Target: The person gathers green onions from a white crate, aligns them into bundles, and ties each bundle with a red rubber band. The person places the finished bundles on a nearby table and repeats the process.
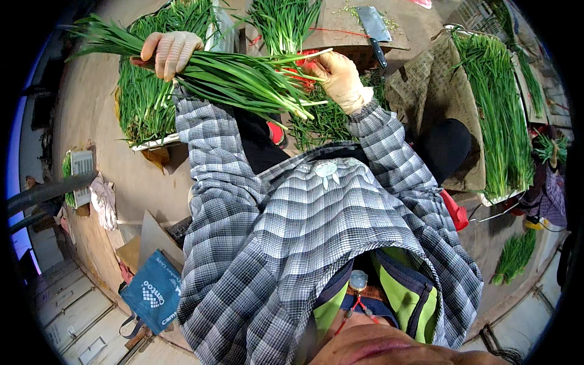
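Observation:
My left hand [173,52], in a pale glove, grips a loose bunch of garlic chives [242,80] around its leafy part. The green tips point left and the pale stem ends point right. My right hand [338,80], gloved too, pinches a few stems at the pale end, with its fingertips closed. Behind the stem ends is something red [306,77], partly hidden. Cut green leaves [319,123] lie in a heap below the bunch, between my knees. Beyond my hands, another bunch of chives [285,27] rests on a board [331,34].
A cleaver [375,32] lies on the board, its black handle over the near edge. Chives fill a crate [148,102] at left and a white crate [495,114] at right, beside brown sacking [429,86]. A blue bag [153,289] stands at lower left. More chives [514,258] lie on the floor.

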The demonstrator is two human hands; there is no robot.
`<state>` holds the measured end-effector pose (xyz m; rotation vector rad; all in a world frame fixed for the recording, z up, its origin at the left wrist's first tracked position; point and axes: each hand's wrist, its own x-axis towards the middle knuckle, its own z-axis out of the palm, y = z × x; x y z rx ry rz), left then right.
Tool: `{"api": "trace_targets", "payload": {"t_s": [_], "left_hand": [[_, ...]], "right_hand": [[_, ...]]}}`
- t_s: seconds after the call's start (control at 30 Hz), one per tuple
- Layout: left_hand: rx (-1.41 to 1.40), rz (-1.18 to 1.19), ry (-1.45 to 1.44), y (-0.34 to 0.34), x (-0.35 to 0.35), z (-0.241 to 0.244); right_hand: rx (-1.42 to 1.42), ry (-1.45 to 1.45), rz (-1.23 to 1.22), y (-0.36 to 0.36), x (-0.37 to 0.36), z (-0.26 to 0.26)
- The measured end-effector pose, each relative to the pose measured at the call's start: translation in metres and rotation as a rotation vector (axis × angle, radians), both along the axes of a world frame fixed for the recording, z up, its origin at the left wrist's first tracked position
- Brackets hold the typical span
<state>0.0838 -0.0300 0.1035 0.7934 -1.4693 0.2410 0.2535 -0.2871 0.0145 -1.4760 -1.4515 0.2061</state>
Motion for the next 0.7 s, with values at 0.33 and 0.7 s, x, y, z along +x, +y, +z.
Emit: {"api": "trace_targets", "payload": {"t_s": [0.33, 0.7], "left_hand": [[0.019, -0.009, -0.019, 0.000, -0.006, 0.010], [0.140, -0.091, -0.055, 0.009, 0.021, 0.007]], "right_hand": [[-0.478, 0.027, -0.263, -0.052, 0.051, 0.011], [-0.554, 0.213, 0.312, -0.013, -0.022, 0.057]]}}
